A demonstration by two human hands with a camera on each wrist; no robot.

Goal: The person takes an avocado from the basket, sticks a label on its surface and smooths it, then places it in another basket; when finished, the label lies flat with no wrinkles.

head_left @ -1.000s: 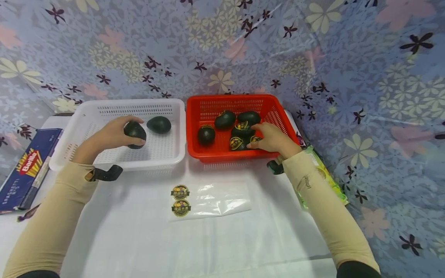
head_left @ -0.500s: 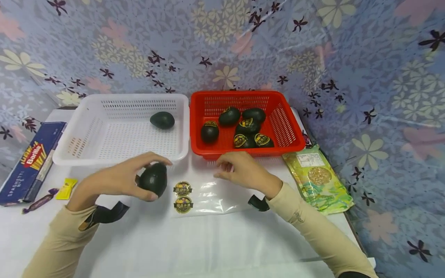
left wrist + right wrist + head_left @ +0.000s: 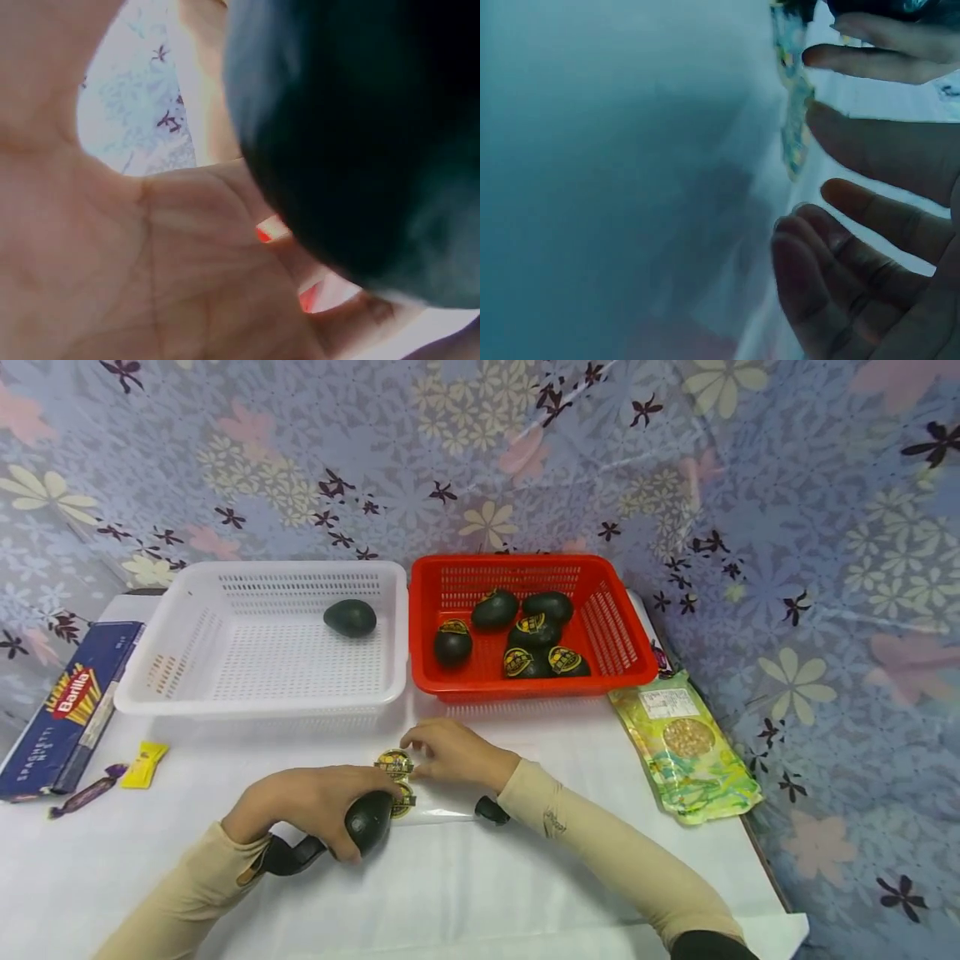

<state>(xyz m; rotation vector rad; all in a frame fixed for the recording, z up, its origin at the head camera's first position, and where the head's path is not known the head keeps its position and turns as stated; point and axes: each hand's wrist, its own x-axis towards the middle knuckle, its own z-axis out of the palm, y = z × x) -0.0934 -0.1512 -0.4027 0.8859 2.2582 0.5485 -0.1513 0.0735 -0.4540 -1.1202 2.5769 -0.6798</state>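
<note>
My left hand (image 3: 311,802) grips a dark green avocado (image 3: 368,822) low over the white table, left of the clear plastic sheet (image 3: 438,814). In the left wrist view, that avocado (image 3: 352,150) lies against the curled fingers and hides their tips. Two round black-and-gold stickers (image 3: 393,762) are on the sheet's left end, the lower one partly covered by the left hand. Over the sheet is my right hand (image 3: 459,755), holding nothing, its fingers loosely bent. The right wrist view has its thumb tip right at the stickers (image 3: 796,139).
A white basket (image 3: 262,706) with one avocado (image 3: 350,618) stands behind the left hand. Beside it, a red basket (image 3: 532,687) contains several stickered avocados (image 3: 495,610). Left lie a spaghetti box (image 3: 63,710) and two wrapped candies (image 3: 144,765); right, a yellow-green bag (image 3: 686,752).
The left hand lifted an avocado out of the white basket and brought it forward and right to the sheet. The right hand left the red basket and moved forward and left to the stickers.
</note>
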